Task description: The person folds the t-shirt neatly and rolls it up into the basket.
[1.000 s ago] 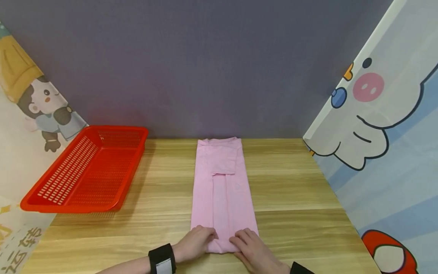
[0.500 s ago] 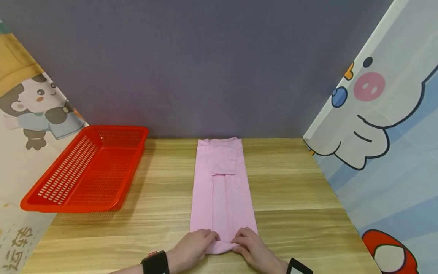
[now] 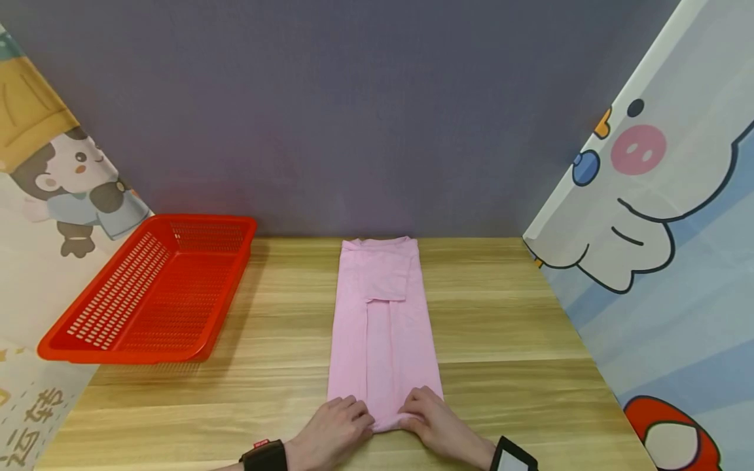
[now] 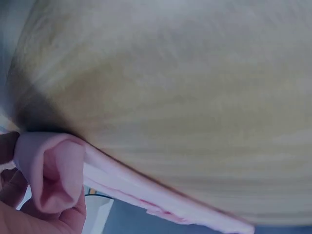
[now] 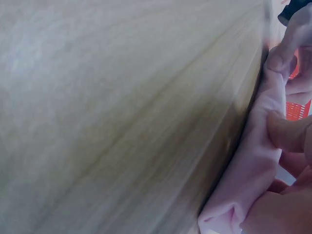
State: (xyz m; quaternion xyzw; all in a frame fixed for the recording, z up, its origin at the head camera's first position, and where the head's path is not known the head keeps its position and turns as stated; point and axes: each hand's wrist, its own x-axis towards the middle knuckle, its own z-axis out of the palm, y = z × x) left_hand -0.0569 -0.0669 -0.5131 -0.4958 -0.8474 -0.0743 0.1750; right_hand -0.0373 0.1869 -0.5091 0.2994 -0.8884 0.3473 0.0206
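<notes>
- Pink cloth [image 3: 379,353] lies folded into a long, narrow strip down the middle of the wooden table [image 3: 501,366], its near end between the two hands.
- Left hand [image 3: 332,428]: its thumb and fingers pinch the near left corner; the left wrist view shows the end turned over into a loose, hollow curl [image 4: 56,170].
- Right hand [image 3: 438,428]: it pinches the near right corner, thumb against the turned edge and fingers behind it.
- Handling, as I judge it: light, limp and soft, easily creased, not fragile and hardly slippery. Its layers could slide over one another or spring loose if one side were let go.
- Best hold: both near corners together, through every layer, with even pressure so the turned edge stays straight; a pinch in the middle alone would likely let the sides sag.
- Further up, the strip lies flat, with a lengthwise seam and a small folded flap [image 3: 385,278] near the far end; that looser piece seems likeliest to shift if the cloth is tugged.
- Well apart on the left stands a red basket [image 3: 171,288]; beyond the table's far edge rises a dark grey panel [image 3: 377,118].
</notes>
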